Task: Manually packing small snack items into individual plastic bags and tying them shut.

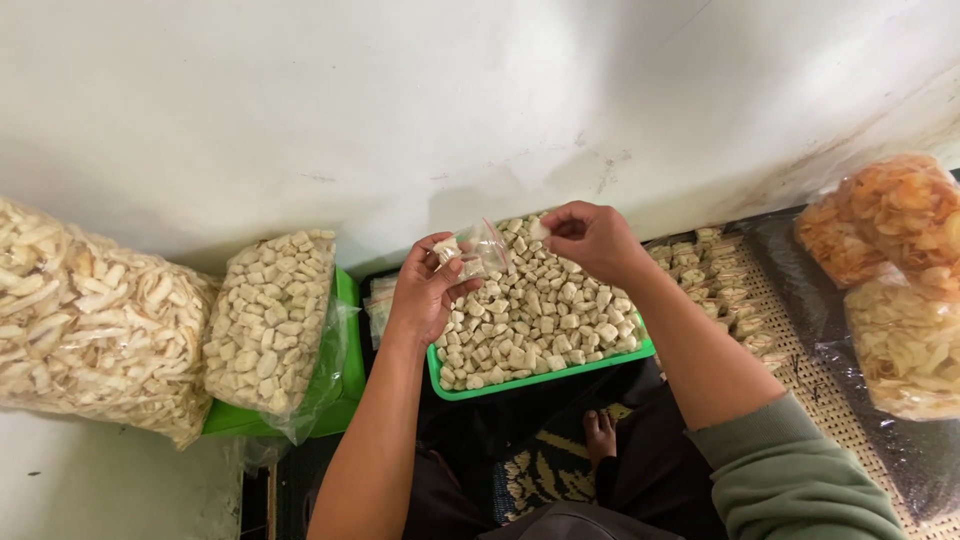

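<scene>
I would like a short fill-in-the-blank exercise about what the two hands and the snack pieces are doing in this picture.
1. The left hand holds a small clear ____ bag.
2. The right hand pinches one pale snack piece just to the ____ of that bag.
3. The loose pale pieces lie in a ____ tray below both hands.
4. The big bag of orange crackers lies at the far ____ of the picture.

Missing words: plastic; right; green; right

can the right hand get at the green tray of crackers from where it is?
Probably yes. The right hand hovers just above the green tray, pinching one piece; nothing lies between them.
</scene>
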